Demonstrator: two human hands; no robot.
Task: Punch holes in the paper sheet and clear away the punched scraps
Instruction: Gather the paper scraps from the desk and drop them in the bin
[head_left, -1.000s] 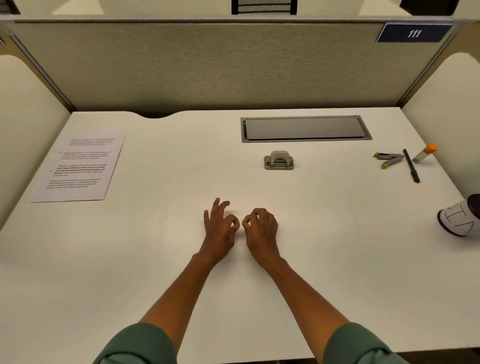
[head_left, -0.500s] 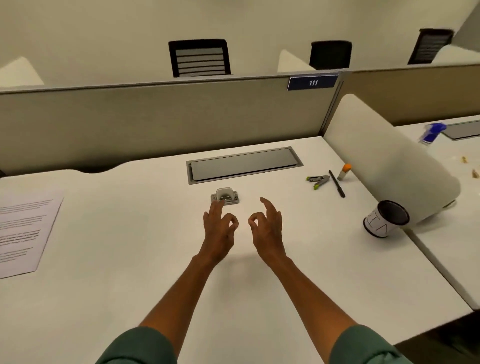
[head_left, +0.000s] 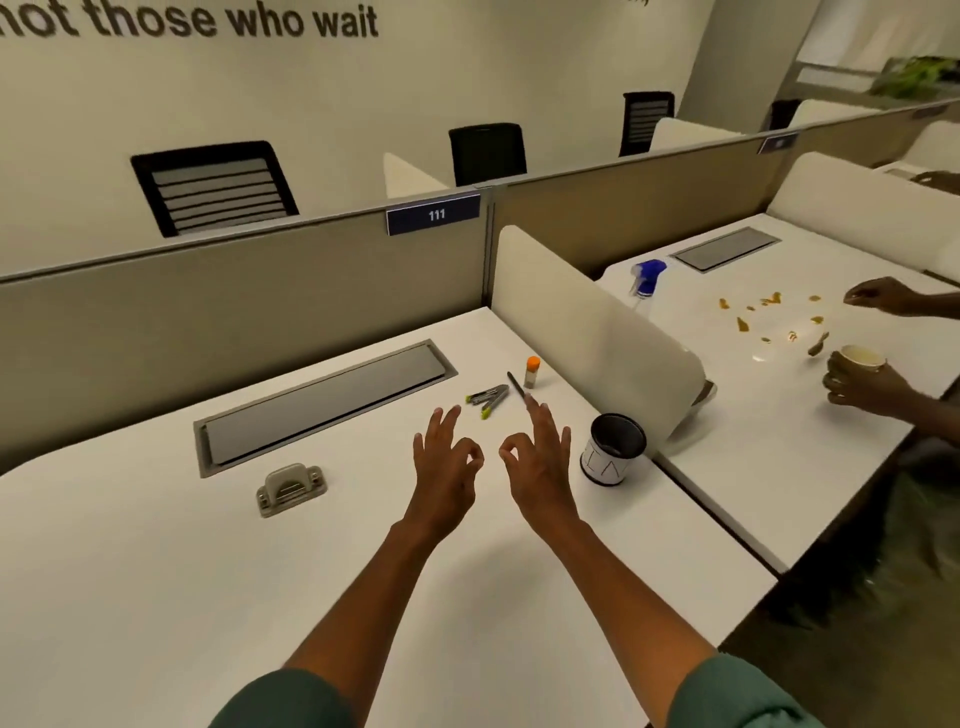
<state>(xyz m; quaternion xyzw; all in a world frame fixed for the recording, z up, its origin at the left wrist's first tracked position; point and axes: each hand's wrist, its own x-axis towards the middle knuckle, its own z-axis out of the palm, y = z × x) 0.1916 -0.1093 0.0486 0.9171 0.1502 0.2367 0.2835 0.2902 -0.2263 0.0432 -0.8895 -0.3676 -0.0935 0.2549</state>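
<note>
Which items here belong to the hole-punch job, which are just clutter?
Job: hole punch; cup, a likely scrap bin. The paper sheet is out of frame.

Clutter: stapler, pen, glue stick, spray bottle and crumbs on the next desk.

Site: open-plan office or study hall. My white counter (head_left: 156, 571) sits in a row of cubicles split by grey partition panels (head_left: 234, 306); number plate "111" (head_left: 432, 214) on mine. Recessed cable hatch (head_left: 322, 402) in the top. Black mesh chairs (head_left: 213, 187) behind, lettering on the wall (head_left: 197, 21).
</note>
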